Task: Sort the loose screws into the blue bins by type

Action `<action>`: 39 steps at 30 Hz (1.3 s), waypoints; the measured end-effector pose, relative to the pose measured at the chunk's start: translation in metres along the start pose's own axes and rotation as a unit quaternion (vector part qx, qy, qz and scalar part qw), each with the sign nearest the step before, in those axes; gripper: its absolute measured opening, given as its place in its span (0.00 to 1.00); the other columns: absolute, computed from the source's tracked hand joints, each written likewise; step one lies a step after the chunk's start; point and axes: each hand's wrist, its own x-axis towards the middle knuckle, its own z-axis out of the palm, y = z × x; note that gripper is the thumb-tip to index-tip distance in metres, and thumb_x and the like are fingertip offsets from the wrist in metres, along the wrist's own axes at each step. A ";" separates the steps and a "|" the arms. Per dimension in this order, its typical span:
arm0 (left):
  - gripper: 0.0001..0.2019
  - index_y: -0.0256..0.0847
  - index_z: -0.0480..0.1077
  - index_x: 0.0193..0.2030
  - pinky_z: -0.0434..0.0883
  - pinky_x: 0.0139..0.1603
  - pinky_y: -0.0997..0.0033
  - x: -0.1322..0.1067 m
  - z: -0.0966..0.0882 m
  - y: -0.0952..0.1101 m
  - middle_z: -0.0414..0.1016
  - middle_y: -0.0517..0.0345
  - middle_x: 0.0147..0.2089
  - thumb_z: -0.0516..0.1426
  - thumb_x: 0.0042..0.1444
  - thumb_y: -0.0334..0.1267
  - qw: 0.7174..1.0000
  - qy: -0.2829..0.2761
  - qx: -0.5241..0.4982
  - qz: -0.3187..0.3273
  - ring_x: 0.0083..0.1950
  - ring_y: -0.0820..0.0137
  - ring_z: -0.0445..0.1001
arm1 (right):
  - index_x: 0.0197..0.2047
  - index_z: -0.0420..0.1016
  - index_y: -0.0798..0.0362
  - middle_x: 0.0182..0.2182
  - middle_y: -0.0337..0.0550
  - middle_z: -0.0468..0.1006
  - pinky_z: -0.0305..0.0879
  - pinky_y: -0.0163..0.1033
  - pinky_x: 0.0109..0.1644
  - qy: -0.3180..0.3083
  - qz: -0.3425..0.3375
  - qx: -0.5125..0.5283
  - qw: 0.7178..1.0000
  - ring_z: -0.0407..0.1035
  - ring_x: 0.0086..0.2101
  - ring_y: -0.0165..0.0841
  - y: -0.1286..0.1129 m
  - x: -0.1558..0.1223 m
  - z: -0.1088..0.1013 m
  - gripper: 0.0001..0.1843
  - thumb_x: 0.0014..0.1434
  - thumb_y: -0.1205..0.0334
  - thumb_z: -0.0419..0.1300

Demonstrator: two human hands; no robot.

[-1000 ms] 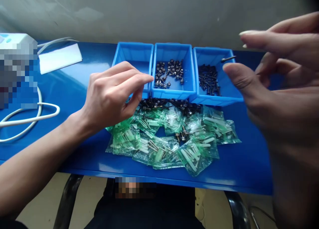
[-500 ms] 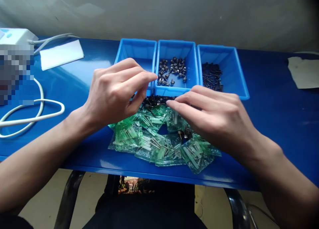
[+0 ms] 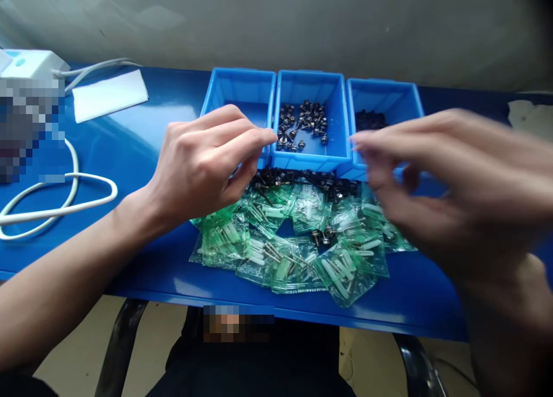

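Observation:
My left hand hovers in front of the left and middle blue bins, thumb and index finger pinched; whatever sits between them is hidden. Blurred by motion, my right hand is at the front of the right blue bin, its fingertips drawn together; I cannot make out anything in them. The middle blue bin contains several hex-head screws. Dark screws lie in the right bin, partly covered by my hand. A pile of dark screws is on the table before the bins.
Clear green plastic packets of screws and pale plugs spread along the table front, with a few loose screws among them. The left blue bin shows a bare floor. White cable and a white card lie left.
My right hand has moved right and up, from the dark screw pile to the front of the right bin. My left hand keeps its pinch in nearly the same place.

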 end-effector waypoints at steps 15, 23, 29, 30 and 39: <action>0.16 0.41 0.76 0.60 0.83 0.40 0.57 -0.001 -0.001 0.001 0.86 0.54 0.50 0.62 0.67 0.29 1.000 -0.001 -0.013 -0.007 0.49 0.58 0.86 | 0.50 0.85 0.60 0.42 0.49 0.88 0.72 0.40 0.38 -0.016 -0.109 -0.115 0.987 0.82 0.40 0.35 -0.008 0.006 0.016 0.09 0.68 0.74 0.67; 0.16 0.41 0.75 0.60 0.84 0.40 0.57 -0.001 0.000 0.001 0.86 0.55 0.51 0.61 0.67 0.28 1.000 -0.012 -0.011 -0.001 0.50 0.59 0.86 | 0.63 0.82 0.61 0.55 0.60 0.84 0.73 0.52 0.39 0.097 0.107 -0.168 0.975 0.81 0.42 0.48 0.006 0.005 -0.004 0.21 0.68 0.67 0.68; 0.15 0.43 0.74 0.60 0.84 0.40 0.58 -0.001 -0.001 0.002 0.86 0.57 0.51 0.60 0.69 0.30 1.000 -0.015 -0.010 -0.005 0.50 0.60 0.86 | 0.48 0.85 0.60 0.37 0.45 0.87 0.70 0.40 0.31 0.017 -0.132 -0.125 0.983 0.80 0.34 0.33 -0.010 0.005 0.012 0.09 0.65 0.74 0.70; 0.14 0.43 0.74 0.60 0.84 0.40 0.58 -0.001 -0.001 0.001 0.86 0.57 0.51 0.60 0.69 0.30 1.000 -0.018 -0.010 -0.008 0.50 0.60 0.86 | 0.48 0.84 0.60 0.37 0.44 0.87 0.66 0.39 0.28 -0.006 -0.145 -0.136 0.980 0.79 0.32 0.31 -0.011 0.004 0.016 0.08 0.66 0.75 0.69; 0.13 0.39 0.75 0.59 0.82 0.41 0.59 -0.001 0.000 -0.001 0.85 0.54 0.50 0.59 0.70 0.32 1.000 -0.020 0.003 0.004 0.50 0.59 0.86 | 0.47 0.84 0.62 0.36 0.46 0.87 0.54 0.41 0.24 -0.083 -0.129 -0.207 0.966 0.73 0.25 0.29 -0.013 0.005 0.033 0.10 0.72 0.75 0.60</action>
